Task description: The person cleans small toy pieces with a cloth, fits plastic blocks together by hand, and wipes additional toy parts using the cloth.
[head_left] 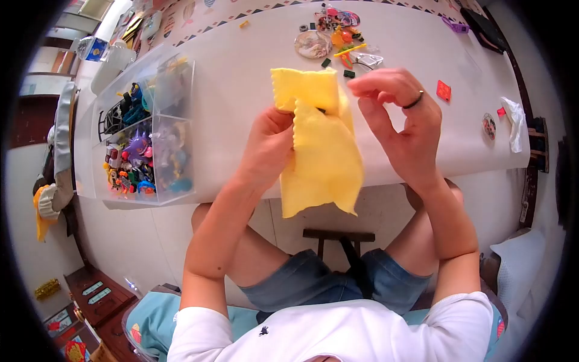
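White shirt [350, 332], left fingers [276, 119] clamped on yellow cloth [325, 157], right fingers [386, 84] apart beside it.

Left of fingers [389, 79]: clear rectangular plastic box [186, 102] holding small multicoloured plastic toys [137, 148] | beyond: round flat pale disc [313, 44] | right: small flat red square [444, 91]

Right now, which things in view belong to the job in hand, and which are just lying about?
In the job:
- yellow cloth, held by the left hand
- right hand, raised beside it, holding nothing

Lying about, it seems:
- plastic box of toys
- small toys
- red piece
- white crumpled thing
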Action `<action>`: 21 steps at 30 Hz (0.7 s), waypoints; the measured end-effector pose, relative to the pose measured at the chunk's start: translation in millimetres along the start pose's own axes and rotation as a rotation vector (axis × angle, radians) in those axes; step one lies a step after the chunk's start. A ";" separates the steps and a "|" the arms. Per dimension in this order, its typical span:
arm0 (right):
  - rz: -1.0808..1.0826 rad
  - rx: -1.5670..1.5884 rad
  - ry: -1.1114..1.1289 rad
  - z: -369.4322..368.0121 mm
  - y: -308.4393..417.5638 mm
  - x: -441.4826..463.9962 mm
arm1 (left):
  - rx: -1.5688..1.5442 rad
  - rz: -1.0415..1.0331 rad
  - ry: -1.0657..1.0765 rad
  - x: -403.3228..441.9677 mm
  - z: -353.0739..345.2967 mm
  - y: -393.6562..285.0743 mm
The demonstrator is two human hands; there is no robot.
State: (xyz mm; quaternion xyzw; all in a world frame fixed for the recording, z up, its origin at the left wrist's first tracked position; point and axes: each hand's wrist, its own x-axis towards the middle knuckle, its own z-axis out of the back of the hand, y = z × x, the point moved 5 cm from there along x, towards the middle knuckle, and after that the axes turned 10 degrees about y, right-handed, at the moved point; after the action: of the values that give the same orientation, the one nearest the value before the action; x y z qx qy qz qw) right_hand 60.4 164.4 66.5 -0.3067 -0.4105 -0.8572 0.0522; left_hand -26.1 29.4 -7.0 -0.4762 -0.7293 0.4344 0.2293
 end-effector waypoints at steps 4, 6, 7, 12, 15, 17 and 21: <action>0.105 -0.112 0.032 -2.2 8.2 -2.4 | 0.012 -0.018 0.019 -0.2 6.2 0.9; 0.142 -0.129 0.078 -10.7 5.9 -5.2 | 0.092 -0.070 0.019 -1.2 3.2 -3.7; 0.145 -0.116 0.082 -11.8 6.1 -5.1 | 0.132 -0.096 0.019 -1.8 1.9 -5.9; 0.151 -0.102 0.103 -11.7 5.2 -6.1 | 0.325 -0.211 0.064 -3.0 -1.9 -11.1; 0.107 -0.038 0.076 -12.5 0.1 -8.8 | 0.305 -0.202 0.060 -3.5 -4.6 -12.1; 0.104 -0.060 0.048 -10.4 1.4 -8.5 | 0.258 -0.162 0.044 -2.5 -3.5 -10.6; 0.192 -0.301 0.026 -11.5 13.4 -6.4 | 0.317 -0.073 0.000 -1.8 0.9 -8.4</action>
State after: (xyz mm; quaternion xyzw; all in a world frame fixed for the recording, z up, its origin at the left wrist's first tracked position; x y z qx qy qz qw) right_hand 64.6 146.1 66.4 -0.3377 -0.2458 -0.9038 0.0928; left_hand -30.1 26.0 -0.2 -0.4072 -0.6684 0.5355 0.3173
